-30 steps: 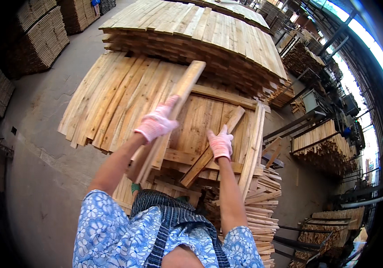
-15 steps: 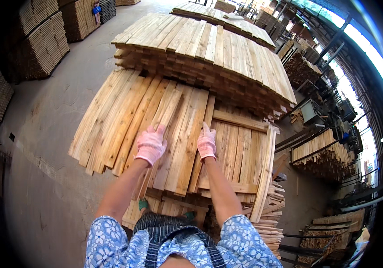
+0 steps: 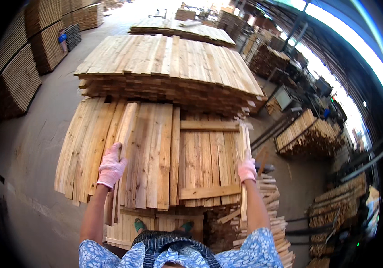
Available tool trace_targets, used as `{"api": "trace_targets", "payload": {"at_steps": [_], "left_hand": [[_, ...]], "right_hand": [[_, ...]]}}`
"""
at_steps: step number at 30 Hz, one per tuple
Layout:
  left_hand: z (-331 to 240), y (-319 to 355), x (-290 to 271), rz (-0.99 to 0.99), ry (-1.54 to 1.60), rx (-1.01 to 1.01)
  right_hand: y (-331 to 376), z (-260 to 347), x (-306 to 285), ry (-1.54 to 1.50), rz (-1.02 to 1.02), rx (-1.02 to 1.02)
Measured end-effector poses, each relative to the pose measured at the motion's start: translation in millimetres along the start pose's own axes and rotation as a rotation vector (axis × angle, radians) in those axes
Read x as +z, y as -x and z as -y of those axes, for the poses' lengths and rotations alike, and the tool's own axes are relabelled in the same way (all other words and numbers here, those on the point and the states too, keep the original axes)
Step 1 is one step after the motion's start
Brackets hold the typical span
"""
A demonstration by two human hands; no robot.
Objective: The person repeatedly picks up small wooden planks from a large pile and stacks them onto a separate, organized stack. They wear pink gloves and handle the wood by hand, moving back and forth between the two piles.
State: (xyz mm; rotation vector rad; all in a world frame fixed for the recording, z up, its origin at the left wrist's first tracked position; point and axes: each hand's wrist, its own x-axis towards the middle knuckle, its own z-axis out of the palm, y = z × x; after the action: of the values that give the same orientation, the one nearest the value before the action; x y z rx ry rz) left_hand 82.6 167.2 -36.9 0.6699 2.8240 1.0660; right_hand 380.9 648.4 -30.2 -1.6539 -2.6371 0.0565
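Observation:
My left hand, in a pink glove, is closed around the near half of a plank that lies raised on a layer of boards. At the right edge of the stack, my right hand, gloved alike, grips a narrow plank standing out along the side. Between the hands, a recessed section of boards shows, with a crosswise batten at its far end and another crosswise batten at its near end. The fingers' undersides are hidden.
A taller stack of planks stands just beyond. Narrow sticks are heaped at the near right. Farther right are a lumber pile and metal bars. High board stacks line the left, where a person in blue stands.
My right hand has gone from the middle boards to the narrow plank at the right edge. My left hand stays at the raised plank, and the view has swung right.

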Motion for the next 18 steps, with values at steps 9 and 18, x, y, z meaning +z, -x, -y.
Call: {"api": "trace_targets", "payload": {"at_steps": [9, 18], "left_hand": [[-28, 8, 5, 0.122, -0.317, -0.131], [8, 87, -98, -0.177, 1.278, -0.238]], "right_hand": [[-40, 8, 23, -0.021, 0.046, 0.023], [26, 137, -52, -0.217, 0.065, -0.778]]}}
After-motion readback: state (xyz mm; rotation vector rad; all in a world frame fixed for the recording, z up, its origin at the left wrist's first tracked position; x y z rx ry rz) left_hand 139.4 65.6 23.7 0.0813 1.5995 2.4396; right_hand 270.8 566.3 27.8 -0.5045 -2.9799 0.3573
